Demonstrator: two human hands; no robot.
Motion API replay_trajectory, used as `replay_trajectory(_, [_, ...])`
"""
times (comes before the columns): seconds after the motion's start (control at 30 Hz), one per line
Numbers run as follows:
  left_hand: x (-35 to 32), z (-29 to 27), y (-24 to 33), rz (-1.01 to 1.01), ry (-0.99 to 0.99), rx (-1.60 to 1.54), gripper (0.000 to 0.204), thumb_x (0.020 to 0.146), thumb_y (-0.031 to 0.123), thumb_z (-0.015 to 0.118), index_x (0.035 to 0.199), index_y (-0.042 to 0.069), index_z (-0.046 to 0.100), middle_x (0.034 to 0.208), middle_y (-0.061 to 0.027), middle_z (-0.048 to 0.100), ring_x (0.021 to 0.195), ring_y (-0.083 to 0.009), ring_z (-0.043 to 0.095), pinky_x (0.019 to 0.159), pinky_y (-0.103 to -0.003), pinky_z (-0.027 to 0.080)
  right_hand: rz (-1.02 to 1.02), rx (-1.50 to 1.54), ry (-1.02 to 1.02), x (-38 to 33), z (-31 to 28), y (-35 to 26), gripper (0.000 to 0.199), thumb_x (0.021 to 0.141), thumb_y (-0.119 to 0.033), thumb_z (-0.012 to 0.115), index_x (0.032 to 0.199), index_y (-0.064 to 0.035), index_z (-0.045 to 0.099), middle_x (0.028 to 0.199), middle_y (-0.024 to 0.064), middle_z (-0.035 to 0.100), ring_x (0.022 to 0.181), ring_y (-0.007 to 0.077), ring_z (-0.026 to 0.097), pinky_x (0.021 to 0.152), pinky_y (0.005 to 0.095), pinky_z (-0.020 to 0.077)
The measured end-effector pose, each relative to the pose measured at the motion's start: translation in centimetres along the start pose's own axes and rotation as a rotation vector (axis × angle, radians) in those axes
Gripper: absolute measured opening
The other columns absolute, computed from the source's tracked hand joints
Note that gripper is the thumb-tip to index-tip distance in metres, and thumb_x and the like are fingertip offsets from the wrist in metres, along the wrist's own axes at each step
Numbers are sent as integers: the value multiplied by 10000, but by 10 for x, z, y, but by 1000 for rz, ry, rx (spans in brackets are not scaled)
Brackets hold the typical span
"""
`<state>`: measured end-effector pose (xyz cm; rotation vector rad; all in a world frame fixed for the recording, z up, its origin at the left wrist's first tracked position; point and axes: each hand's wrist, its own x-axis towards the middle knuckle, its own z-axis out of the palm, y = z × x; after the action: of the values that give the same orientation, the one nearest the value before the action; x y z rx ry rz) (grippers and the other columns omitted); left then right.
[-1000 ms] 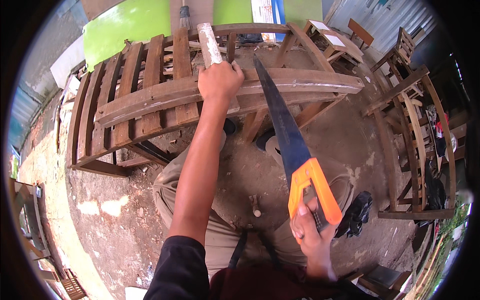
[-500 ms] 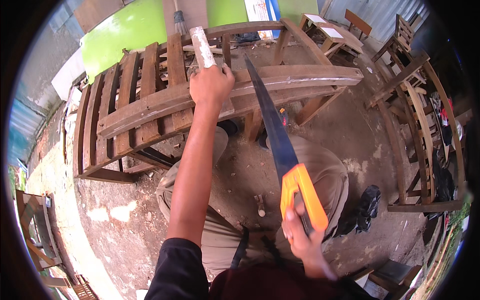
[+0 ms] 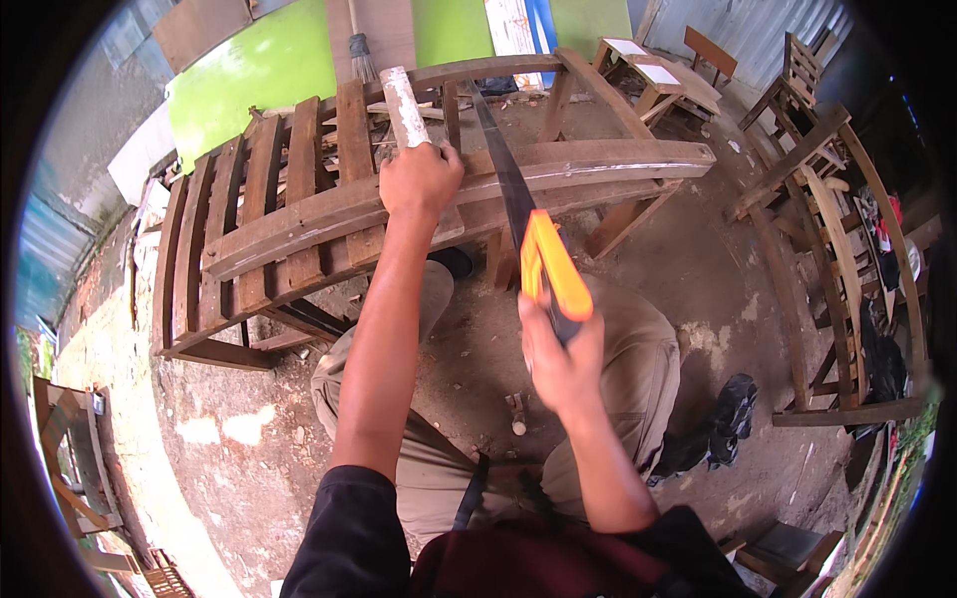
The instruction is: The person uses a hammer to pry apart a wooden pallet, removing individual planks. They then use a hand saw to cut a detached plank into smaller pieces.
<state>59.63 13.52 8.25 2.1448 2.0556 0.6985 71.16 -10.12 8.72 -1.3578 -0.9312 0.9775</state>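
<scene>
My left hand (image 3: 421,179) is closed round a short wooden strip with flaking white paint (image 3: 405,108), pressing it down across a thick curved brown beam (image 3: 598,159). The beam lies over the slatted wooden frame (image 3: 264,169), which looks like an unfinished bench. In my right hand (image 3: 564,361) is the orange handle of a handsaw (image 3: 510,189). Its dark blade points away from me and crosses the beam just right of my left hand. Whether the teeth touch the wood, I cannot tell.
A small hammer-like tool (image 3: 516,413) lies on the dirt floor between my legs. Black plastic (image 3: 713,429) is beside my right knee. Another wooden frame (image 3: 788,299) stands at the right, chairs behind it. A broom (image 3: 360,55) leans at the back wall.
My right hand has pushed the handsaw forward and a little left, its blade now reaching farther past the beam. My left hand keeps its grip on the strip.
</scene>
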Motion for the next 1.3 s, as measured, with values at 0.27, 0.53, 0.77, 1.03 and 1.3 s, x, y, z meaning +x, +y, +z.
replay_trajectory(0.27, [-8,0,-6,50,85,7,511,955,369,449,789,-10,749,760,-244,700,761,-415,694,959,-466,496,39,214,-2,-78,-42,-25,107,975,-9,554,1071,26,586,664,-16,531,512,36,441,476,198,314])
replay_trajectory(0.53, [-4,-3,9,-17,-27,-5,487,932,395,474,893,4,760,877,-241,721,888,-420,704,859,-492,552,-18,-29,-32,97,20,-27,336,969,-266,651,752,-21,573,575,-21,510,520,74,474,515,305,398])
replay_trajectory(0.77, [-13,-2,2,48,96,-9,482,935,346,469,771,-10,751,756,-246,700,739,-405,698,900,-458,512,-74,-23,12,-97,-41,-20,89,947,-39,631,963,47,651,709,15,621,649,72,592,597,240,461])
replay_trajectory(1.03, [-7,10,13,108,100,-30,495,931,376,473,806,-13,752,797,-260,702,799,-434,696,834,-501,547,-183,-151,-11,131,19,-28,395,918,-293,661,702,25,570,540,45,516,503,138,477,514,393,403])
replay_trajectory(1.3, [-9,-6,-4,8,61,12,479,928,368,477,824,-10,752,798,-259,702,809,-456,690,833,-508,545,-51,-142,-63,-49,-19,-10,188,939,-111,666,804,-4,591,573,18,500,496,91,457,481,294,373])
